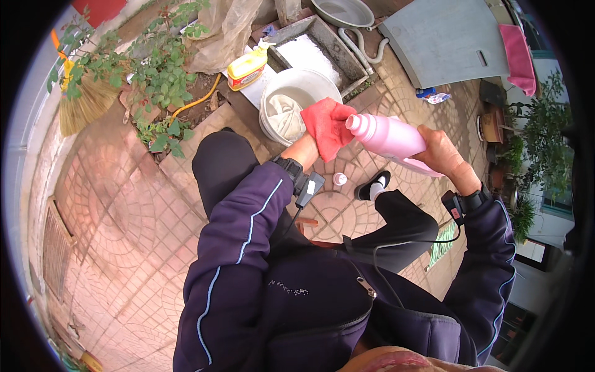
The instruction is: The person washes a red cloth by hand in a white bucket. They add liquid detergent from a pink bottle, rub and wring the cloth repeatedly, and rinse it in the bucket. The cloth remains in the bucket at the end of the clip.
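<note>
My right hand (439, 149) grips a pink plastic bottle (395, 137) by its lower part. The bottle is tilted, its uncapped mouth pointing left at a red cloth (328, 126). That cloth lies over my left hand (307, 148) and hides the fingers, which seem to hold it. Below them, a small pale screw cap (340, 179) rests on the paving. Just beyond my left hand stands a white plastic bucket (268, 122) with a wet-looking off-white cloth (284, 116) inside.
A yellow detergent jug (247, 69) stands behind the bucket, beside a stone trough (355, 74) with a grey hose (360, 46). A metal basin (344, 11) is farther back. Leafy plants (160, 69) and a straw broom (86, 104) are left; a grey panel (446, 44) stands right.
</note>
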`<state>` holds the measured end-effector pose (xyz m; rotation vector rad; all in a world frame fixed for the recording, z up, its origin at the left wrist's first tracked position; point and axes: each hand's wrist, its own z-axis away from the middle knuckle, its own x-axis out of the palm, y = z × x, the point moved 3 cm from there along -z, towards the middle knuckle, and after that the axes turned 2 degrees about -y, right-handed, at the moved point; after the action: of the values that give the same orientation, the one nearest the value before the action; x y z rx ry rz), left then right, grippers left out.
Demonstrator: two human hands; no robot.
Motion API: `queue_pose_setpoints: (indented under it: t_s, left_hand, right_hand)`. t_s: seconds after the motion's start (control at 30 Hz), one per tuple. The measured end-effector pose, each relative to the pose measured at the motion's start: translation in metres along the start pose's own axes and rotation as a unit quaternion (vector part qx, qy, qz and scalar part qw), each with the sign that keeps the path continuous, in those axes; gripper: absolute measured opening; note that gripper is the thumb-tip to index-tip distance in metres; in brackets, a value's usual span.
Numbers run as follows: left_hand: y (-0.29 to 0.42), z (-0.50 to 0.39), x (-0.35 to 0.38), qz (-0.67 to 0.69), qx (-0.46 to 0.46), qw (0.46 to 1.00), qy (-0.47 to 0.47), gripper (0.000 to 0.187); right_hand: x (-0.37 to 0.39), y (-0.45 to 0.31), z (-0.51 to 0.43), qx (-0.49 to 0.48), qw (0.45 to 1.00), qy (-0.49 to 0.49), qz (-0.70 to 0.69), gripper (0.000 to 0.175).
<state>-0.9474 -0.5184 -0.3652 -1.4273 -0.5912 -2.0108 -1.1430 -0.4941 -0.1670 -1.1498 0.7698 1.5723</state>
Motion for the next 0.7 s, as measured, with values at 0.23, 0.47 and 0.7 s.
queue_pose_setpoints:
  t_s: [0.23,0.47,0.7]
  left_hand:
    - [0.01,0.016,0.02,-0.035,0.09,0.995,0.012,0.034]
    - [0.005,0.014,0.024,-0.112,0.136,0.981,0.078,0.019]
    - [-0.012,0.007,0.015,-0.234,0.101,0.957,0.139,0.011]
  right_hand:
    - [0.043,0.009,0.002,0.045,0.99,0.036,-0.125,0.044]
    - [0.094,0.02,-0.001,0.111,0.973,0.041,-0.196,0.055]
    - [0.142,0.031,0.006,0.136,0.954,0.066,-0.257,0.048]
